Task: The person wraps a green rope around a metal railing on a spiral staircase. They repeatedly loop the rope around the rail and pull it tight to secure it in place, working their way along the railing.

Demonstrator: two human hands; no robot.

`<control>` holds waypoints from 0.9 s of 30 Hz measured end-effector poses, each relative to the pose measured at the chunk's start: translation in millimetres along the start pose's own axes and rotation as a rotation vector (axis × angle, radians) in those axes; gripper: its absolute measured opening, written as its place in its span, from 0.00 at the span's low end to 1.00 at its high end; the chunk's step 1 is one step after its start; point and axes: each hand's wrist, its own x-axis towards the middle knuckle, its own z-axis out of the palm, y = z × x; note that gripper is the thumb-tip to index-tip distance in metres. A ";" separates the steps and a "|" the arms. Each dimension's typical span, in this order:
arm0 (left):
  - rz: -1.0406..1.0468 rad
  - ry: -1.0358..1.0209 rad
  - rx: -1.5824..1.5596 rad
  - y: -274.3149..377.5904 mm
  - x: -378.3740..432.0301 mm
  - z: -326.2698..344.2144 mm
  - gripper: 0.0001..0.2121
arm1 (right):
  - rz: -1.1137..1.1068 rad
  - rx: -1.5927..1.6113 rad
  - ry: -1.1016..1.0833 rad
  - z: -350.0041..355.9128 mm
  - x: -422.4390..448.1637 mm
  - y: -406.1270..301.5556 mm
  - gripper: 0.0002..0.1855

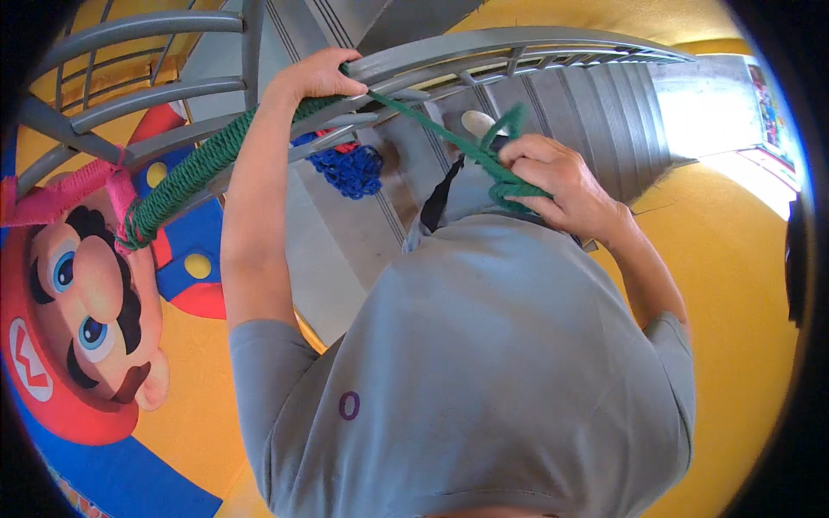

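Observation:
Around the grey metal handrail [447, 50] of a staircase, my left hand [320, 74] is closed at the upper end of a tight green cord wrapping [194, 171]. The coils lie side by side along the rail, and my forearm hides part of them. From my left hand a taut length of green cord [427, 123] runs across to my right hand [563, 181]. Gathered loops of the same cord [508, 188] sit in my right fingers, in front of my waist. One loop sticks up above the knuckles.
Pink wrapping [65, 191] covers neighbouring rail parts at the left. Blue netting or cord [350, 171] with some red lies on the grey stairs [570, 97] below. A cartoon figure in a red cap [97, 304] decorates the yellow wall [706, 291].

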 end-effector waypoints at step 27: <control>-0.016 0.205 0.533 23.6 -15.1 13.3 0.23 | 0.332 1.415 0.352 47.1 39.3 -54.8 0.23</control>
